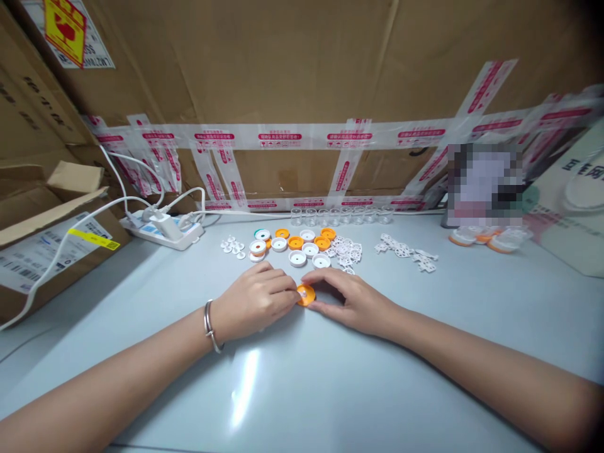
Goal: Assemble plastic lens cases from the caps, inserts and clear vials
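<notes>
In front of me an orange round cap (308, 296) lies at the table's middle, a small pale piece showing at its centre. My right hand (352, 299) grips the cap's edge between thumb and fingers, from the right. My left hand (259, 296), with a silver bracelet at the wrist, has its fingers bunched together at the cap's left side. What those fingertips pinch, if anything, is hidden. Just beyond my hands sit several white round caps (297, 258) and orange round caps (296, 243). Small white cut-out parts (348, 251) are heaped to their right.
Small white pieces (233, 246) lie left of the caps. More white flat parts (401, 246) are at the right. Clear cups (334, 218) line the back. A power strip (165, 231) with cables and an open carton (61, 233) stand left; a large cardboard box (283, 63) walls the back.
</notes>
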`<action>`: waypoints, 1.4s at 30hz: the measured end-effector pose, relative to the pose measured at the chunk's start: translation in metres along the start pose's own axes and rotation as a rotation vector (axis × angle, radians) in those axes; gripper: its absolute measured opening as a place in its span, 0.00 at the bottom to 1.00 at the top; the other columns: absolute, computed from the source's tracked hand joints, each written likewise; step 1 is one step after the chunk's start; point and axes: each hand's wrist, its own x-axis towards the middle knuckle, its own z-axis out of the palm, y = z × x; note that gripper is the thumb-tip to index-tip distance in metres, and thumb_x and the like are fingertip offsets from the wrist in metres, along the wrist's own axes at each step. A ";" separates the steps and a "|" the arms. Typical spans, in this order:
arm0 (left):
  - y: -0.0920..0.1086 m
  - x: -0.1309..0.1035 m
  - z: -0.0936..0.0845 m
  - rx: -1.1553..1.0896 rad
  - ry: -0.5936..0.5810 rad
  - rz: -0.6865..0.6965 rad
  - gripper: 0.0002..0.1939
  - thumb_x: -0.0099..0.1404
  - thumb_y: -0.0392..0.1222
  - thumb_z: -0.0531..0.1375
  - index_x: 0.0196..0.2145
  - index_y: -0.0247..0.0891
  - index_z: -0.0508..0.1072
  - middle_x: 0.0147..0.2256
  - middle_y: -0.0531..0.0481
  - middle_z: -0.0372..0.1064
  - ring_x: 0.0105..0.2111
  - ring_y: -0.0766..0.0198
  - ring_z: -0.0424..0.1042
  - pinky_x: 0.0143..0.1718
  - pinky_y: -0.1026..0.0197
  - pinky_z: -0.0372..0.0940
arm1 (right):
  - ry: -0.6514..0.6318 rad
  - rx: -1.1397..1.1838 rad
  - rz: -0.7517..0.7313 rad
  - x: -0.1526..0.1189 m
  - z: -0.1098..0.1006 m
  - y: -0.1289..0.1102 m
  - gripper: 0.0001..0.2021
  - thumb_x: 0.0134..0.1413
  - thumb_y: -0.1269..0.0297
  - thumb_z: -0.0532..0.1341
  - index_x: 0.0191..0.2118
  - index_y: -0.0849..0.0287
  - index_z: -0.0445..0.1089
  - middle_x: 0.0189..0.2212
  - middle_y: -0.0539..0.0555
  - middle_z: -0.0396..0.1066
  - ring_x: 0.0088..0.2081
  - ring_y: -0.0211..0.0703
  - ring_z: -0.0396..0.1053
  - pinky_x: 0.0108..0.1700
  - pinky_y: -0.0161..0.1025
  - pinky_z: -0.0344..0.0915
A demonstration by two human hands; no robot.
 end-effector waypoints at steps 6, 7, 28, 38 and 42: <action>-0.003 -0.001 -0.001 -0.187 -0.006 -0.112 0.09 0.65 0.36 0.51 0.38 0.38 0.71 0.34 0.50 0.72 0.34 0.67 0.68 0.36 0.62 0.58 | 0.003 0.007 -0.006 -0.001 0.000 0.000 0.13 0.54 0.64 0.58 0.46 0.55 0.63 0.43 0.54 0.70 0.44 0.42 0.67 0.46 0.41 0.65; -0.004 -0.001 -0.002 -0.221 -0.009 -0.140 0.10 0.65 0.36 0.51 0.39 0.38 0.71 0.35 0.49 0.71 0.34 0.67 0.68 0.36 0.62 0.58 | 0.001 0.010 -0.009 -0.001 0.000 0.000 0.13 0.54 0.64 0.58 0.46 0.55 0.63 0.43 0.54 0.70 0.44 0.42 0.67 0.46 0.41 0.65; -0.009 -0.006 -0.043 -0.514 -0.514 -0.461 0.05 0.57 0.40 0.61 0.32 0.38 0.73 0.30 0.52 0.69 0.29 0.68 0.68 0.31 0.69 0.60 | -0.026 0.001 -0.063 0.002 -0.003 -0.005 0.12 0.53 0.69 0.57 0.45 0.55 0.64 0.40 0.54 0.69 0.43 0.42 0.66 0.46 0.41 0.63; -0.001 -0.005 -0.043 -0.426 -0.418 -0.557 0.09 0.52 0.30 0.57 0.28 0.38 0.76 0.26 0.52 0.72 0.25 0.67 0.68 0.29 0.67 0.60 | 0.104 -0.062 -0.031 -0.002 -0.004 -0.004 0.16 0.52 0.62 0.59 0.48 0.55 0.63 0.45 0.56 0.69 0.48 0.45 0.66 0.49 0.42 0.63; 0.003 -0.001 -0.040 -0.760 -0.116 -0.785 0.05 0.55 0.37 0.59 0.29 0.36 0.75 0.27 0.51 0.73 0.27 0.67 0.69 0.29 0.66 0.62 | 0.225 -0.107 -0.137 -0.003 -0.005 -0.016 0.13 0.53 0.65 0.59 0.45 0.55 0.65 0.40 0.55 0.71 0.44 0.43 0.68 0.46 0.42 0.65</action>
